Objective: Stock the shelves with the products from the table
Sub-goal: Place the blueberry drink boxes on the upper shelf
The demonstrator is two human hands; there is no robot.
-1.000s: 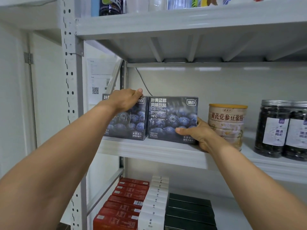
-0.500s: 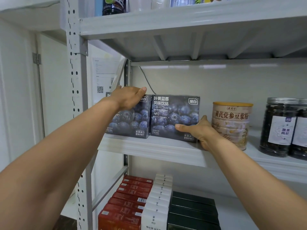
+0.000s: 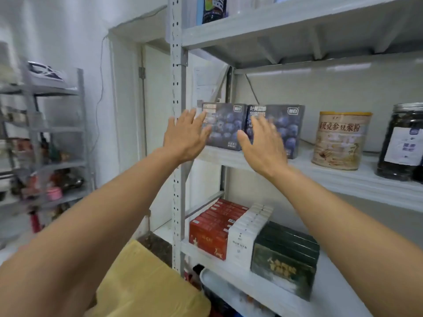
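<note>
Two dark blueberry drink boxes stand side by side at the left end of the middle shelf [image 3: 332, 177]: the left box [image 3: 225, 125] and the right box [image 3: 287, 128]. My left hand [image 3: 185, 136] hangs in the air in front of the left box with fingers straight and spread, holding nothing. My right hand [image 3: 263, 143] is likewise spread before the right box, covering part of its front. Both hands look a little short of the boxes.
A tan powder tin [image 3: 341, 140] and a dark jar [image 3: 402, 143] stand further right on the same shelf. Red [image 3: 212, 229], white [image 3: 247, 234] and dark green boxes [image 3: 286, 257] fill the shelf below. A cardboard box [image 3: 142, 284] sits low at the left. Another rack [image 3: 45, 143] stands at far left.
Both hands have let go of the blueberry boxes and drawn back with fingers spread. The view has swung left and pulled away, showing the rack at the left.
</note>
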